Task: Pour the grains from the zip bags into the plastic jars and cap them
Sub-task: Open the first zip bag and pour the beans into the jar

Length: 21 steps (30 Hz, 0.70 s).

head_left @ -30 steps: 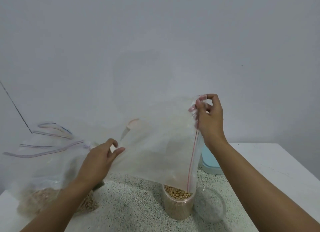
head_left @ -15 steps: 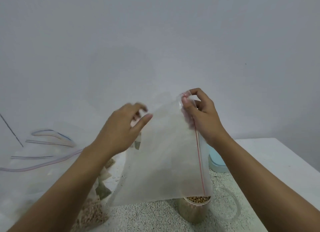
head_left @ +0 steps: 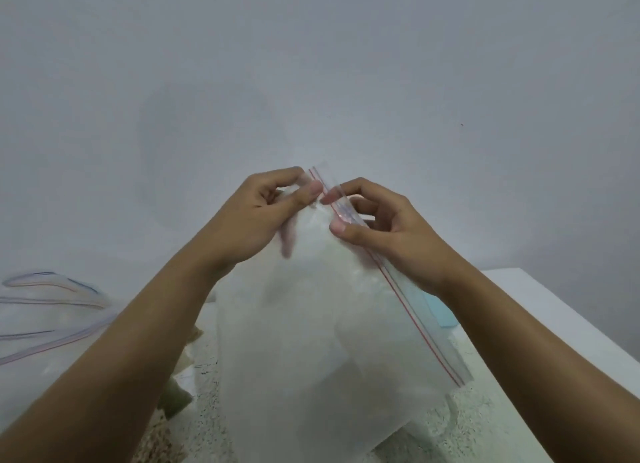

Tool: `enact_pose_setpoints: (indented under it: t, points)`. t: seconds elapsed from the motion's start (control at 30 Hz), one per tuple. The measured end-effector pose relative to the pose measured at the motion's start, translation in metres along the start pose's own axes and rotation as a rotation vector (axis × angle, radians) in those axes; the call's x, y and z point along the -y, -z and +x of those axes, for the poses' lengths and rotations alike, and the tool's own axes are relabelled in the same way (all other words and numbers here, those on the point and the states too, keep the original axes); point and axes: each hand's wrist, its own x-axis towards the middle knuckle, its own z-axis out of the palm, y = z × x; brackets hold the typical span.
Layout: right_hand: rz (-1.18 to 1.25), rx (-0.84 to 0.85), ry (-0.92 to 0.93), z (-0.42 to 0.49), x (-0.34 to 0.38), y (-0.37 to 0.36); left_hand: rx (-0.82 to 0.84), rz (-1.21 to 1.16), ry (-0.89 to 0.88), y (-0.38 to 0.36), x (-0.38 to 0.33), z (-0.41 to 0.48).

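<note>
Zip bag (head_left: 311,341) looking empty, more waiting.
Left hand (head_left: 256,220) and right hand (head_left: 388,227) are pinching its seal between them; fuller bags (head_left: 48,327) are sitting left of both; jars hidden.

- No text, label, brand, number or sign can be read anywhere in the view.
- The clear zip bag (head_left: 311,341) carries no legible print. Its only marking is a thin red line along the seal strip.
</note>
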Motion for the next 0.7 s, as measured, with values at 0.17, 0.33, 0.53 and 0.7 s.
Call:
enact_pose_setpoints:
  t: [0.17,0.33,0.53,0.7]
  points:
    - [-0.003,0.023,-0.031,-0.019,-0.016,0.038,-0.199,-0.031,-0.003,-0.034,-0.011,0.011]
    - [-0.056,0.249,-0.143,-0.051,-0.039,0.110,-0.463,-0.222,0.029,-0.068,-0.020,0.032]
    - [0.147,0.292,-0.259,-0.094,-0.091,0.208,-0.529,-0.215,0.136,-0.129,-0.024,0.036]
    - [0.381,-0.006,-0.284,-0.126,-0.123,0.272,-0.552,-0.192,0.285,-0.186,-0.021,0.026]
